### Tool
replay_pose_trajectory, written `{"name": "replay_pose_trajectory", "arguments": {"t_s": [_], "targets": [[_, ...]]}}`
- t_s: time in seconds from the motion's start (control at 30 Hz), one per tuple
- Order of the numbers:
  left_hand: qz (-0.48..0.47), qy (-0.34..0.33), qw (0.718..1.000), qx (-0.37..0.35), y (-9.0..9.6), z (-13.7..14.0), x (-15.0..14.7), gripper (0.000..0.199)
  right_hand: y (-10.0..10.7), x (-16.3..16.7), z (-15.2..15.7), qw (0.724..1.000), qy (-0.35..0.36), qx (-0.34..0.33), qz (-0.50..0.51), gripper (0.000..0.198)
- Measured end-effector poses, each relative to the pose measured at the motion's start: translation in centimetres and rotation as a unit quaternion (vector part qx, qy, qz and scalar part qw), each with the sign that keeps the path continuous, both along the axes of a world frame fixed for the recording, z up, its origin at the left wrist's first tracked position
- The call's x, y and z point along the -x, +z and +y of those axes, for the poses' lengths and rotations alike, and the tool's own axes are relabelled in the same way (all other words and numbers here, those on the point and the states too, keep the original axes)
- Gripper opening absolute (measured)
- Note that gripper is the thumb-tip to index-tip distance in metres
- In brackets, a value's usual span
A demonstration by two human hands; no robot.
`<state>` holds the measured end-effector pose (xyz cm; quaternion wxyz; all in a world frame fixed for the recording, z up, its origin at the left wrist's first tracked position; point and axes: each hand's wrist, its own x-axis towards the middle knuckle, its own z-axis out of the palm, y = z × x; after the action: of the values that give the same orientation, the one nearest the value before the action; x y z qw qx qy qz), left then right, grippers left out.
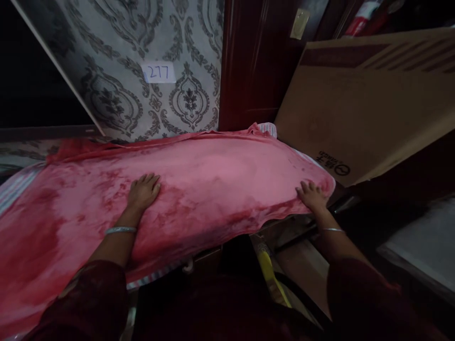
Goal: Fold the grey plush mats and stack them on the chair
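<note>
A red and pink plush cloth (213, 180) is spread over an ironing board, whose striped cover (16, 189) shows at the left end and along the edges. My left hand (142, 192) rests flat on the cloth left of the middle, palm down. Near the tapered right end, my right hand (313, 195) lies on the cloth by the front edge with fingers spread. Neither hand grips anything. Slight folds run along the cloth's far edge, against the wall.
Behind the board are patterned wallpaper with a paper label (159, 72) reading 277 and a dark red door (245, 66). A large cardboard box (369, 104) leans at the right end. Below the board's front edge is a yellow strip-like object (266, 267).
</note>
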<state>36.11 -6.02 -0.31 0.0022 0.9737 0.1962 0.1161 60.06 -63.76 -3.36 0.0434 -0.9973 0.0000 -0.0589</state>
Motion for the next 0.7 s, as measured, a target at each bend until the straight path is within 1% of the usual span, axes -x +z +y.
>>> {"name": "replay_pose_trajectory", "arguments": {"t_s": [0.03, 0.07, 0.1, 0.17, 0.23, 0.27, 0.33, 0.37, 0.47, 0.53, 0.57, 0.6, 0.63, 0.7], "targets": [[-0.005, 0.001, 1.000, 0.006, 0.2, -0.1, 0.0, 0.055, 0.0, 0.1, -0.8, 1.000, -0.018, -0.005, -0.007, 0.055], [-0.011, 0.002, 1.000, 0.014, 0.5, -0.3, 0.2, 0.055, 0.1, 0.4, -0.7, 1.000, -0.016, -0.009, -0.022, 0.055], [-0.016, 0.004, 1.000, 0.023, 0.8, -0.5, 0.4, 0.055, 0.2, 0.9, 0.2, 0.999, 0.005, -0.014, -0.042, 0.055], [-0.023, 0.007, 0.999, 0.035, 1.6, -1.0, 1.2, 0.054, 0.3, 2.1, 3.9, 0.992, 0.089, -0.034, -0.081, 0.057], [-0.016, 0.012, 0.999, 0.034, 2.2, -1.5, 2.7, 0.054, 0.6, 4.1, 9.6, 0.971, 0.207, -0.065, -0.102, 0.058], [-0.006, 0.020, 0.999, 0.031, 2.4, -1.8, 3.7, 0.054, 0.8, 5.4, 12.8, 0.953, 0.273, -0.081, -0.103, 0.057], [0.019, 0.047, 0.998, 0.027, 2.6, -2.2, 6.2, 0.058, 1.1, 8.9, 19.3, 0.904, 0.404, -0.107, -0.087, 0.056], [0.030, 0.066, 0.997, 0.026, 2.5, -2.5, 7.6, 0.060, 1.3, 11.0, 22.4, 0.879, 0.459, -0.111, -0.072, 0.056], [0.041, 0.120, 0.992, 0.021, 1.7, -3.2, 12.1, 0.062, 1.8, 17.6, 30.3, 0.814, 0.570, -0.108, -0.019, 0.057], [0.047, 0.143, 0.988, 0.013, 0.9, -3.8, 14.5, 0.063, 2.1, 21.5, 34.1, 0.772, 0.626, -0.115, 0.001, 0.059], [0.055, 0.151, 0.987, 0.009, 0.5, -4.1, 15.4, 0.062, 2.1, 22.9, 35.5, 0.757, 0.643, -0.114, 0.011, 0.061], [0.063, 0.156, 0.986, 0.006, 0.1, -4.4, 16.1, 0.062, 2.2, 24.0, 36.6, 0.749, 0.653, -0.109, 0.020, 0.062], [0.072, 0.160, 0.984, 0.004, -0.2, -4.6, 16.5, 0.061, 2.2, 24.5, 37.4, 0.748, 0.656, -0.101, 0.028, 0.062], [0.083, 0.164, 0.983, 0.001, -0.9, -4.9, 16.9, 0.061, 2.0, 24.1, 38.0, 0.760, 0.644, -0.074, 0.041, 0.061]]}}
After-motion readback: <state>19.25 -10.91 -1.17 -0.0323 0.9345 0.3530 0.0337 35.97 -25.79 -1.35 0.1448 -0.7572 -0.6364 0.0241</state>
